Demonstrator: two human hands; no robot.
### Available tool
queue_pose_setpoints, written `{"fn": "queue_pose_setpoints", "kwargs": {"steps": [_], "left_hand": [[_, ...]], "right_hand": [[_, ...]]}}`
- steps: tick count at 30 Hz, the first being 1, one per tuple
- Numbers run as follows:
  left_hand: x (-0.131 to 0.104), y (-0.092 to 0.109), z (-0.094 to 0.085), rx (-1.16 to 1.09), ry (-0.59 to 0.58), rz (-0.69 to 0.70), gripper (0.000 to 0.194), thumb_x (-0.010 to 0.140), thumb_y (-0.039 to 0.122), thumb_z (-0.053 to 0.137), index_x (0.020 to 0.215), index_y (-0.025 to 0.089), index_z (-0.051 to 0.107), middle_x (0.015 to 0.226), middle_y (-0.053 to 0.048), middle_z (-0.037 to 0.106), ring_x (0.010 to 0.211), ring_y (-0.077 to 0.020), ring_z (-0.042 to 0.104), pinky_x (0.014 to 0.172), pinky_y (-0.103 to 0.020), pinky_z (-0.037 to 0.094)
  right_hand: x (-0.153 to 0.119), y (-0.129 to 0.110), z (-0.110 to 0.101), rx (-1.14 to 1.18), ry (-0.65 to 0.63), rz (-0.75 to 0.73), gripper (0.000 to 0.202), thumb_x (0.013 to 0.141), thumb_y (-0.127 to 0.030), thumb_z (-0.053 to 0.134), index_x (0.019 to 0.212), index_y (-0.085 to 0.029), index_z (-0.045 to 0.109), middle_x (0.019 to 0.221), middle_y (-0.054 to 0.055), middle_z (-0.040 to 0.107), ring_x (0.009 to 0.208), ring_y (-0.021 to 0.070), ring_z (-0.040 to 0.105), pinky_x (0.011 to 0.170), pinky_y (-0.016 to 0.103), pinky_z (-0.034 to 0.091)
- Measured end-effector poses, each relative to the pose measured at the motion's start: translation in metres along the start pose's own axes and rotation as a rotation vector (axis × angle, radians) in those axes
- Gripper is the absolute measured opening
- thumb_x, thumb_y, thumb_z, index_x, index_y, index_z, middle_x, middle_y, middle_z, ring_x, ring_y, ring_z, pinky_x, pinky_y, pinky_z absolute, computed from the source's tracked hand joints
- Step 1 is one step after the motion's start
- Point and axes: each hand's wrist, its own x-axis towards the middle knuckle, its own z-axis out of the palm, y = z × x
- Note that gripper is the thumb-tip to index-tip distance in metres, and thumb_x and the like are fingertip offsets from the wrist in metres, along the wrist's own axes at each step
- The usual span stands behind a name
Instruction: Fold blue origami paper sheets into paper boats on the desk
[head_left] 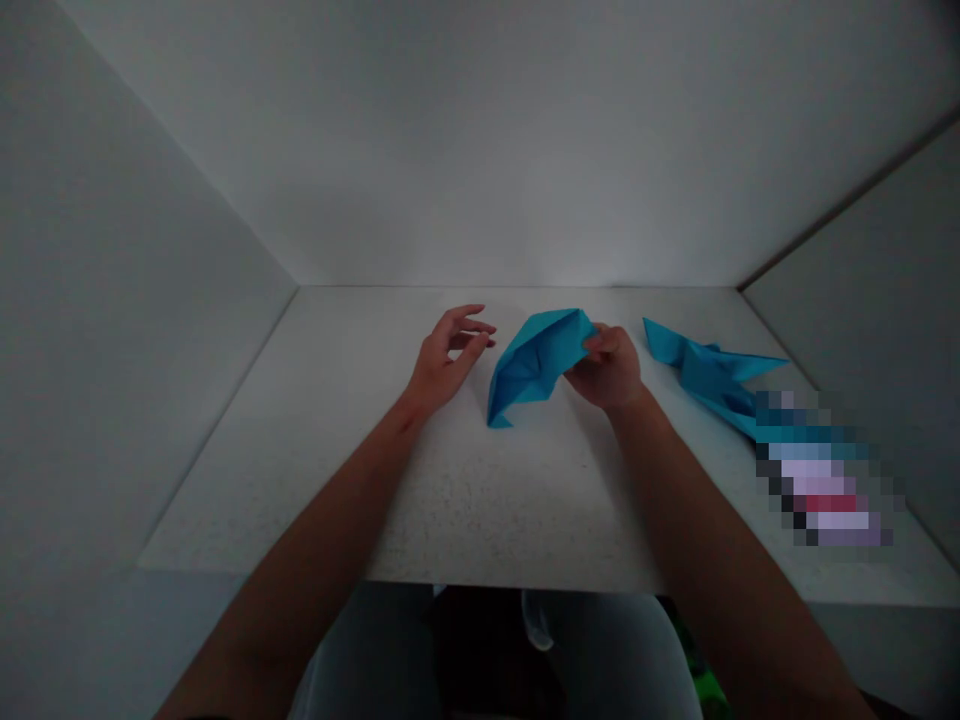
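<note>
A folded sheet of blue paper [536, 358] is held up a little above the white table, its creased hollow side facing me. My right hand [609, 365] pinches it at its right end, thumb and fingers closed on the edge. To the left of the paper is my left hand [452, 350], fingers apart and slightly curled, with nothing in them. A gap separates its fingertips from the paper's left edge.
More folded blue paper [712, 375] lies on the right side of the table [322, 450], beside a blurred-out pixelated patch [825, 480]. White walls [480, 150] enclose the table at the back and both sides. My legs are under the front edge.
</note>
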Motion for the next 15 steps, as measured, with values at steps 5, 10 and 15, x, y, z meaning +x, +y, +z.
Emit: {"fn": "queue_pose_setpoints", "kwargs": {"steps": [5,10,15], "left_hand": [[-0.006,0.008,0.008,-0.134,-0.129,0.009,0.076,0.099,0.070,0.076,0.158,0.029,0.052,0.140,-0.015,0.076,0.110,-0.0239,0.081,0.094,-0.038,0.067],[-0.011,0.018,0.015,-0.094,-0.129,-0.015,0.067,0.099,0.058,0.080,0.156,0.032,0.057,0.146,-0.012,0.072,0.092,-0.0164,0.077,0.076,-0.028,0.064],[-0.009,0.012,0.017,-0.096,-0.057,-0.111,0.040,0.108,0.042,0.067,0.147,0.031,0.062,0.132,-0.009,0.077,0.082,-0.0135,0.075,0.065,-0.023,0.060]], "right_hand": [[-0.002,0.004,0.005,0.036,-0.054,0.072,0.064,0.086,-0.069,0.072,0.061,-0.030,0.028,0.057,-0.005,0.028,0.052,0.0160,0.035,0.054,0.035,0.048],[0.003,0.017,0.020,0.007,-0.008,0.162,0.045,0.076,-0.060,0.080,0.073,-0.027,0.049,0.065,-0.003,0.050,0.061,0.0176,0.051,0.063,0.034,0.055],[0.011,0.029,0.014,-0.060,0.222,0.112,0.045,0.082,-0.057,0.075,0.074,-0.028,0.043,0.069,-0.003,0.047,0.062,0.0163,0.048,0.055,0.029,0.046]]}}
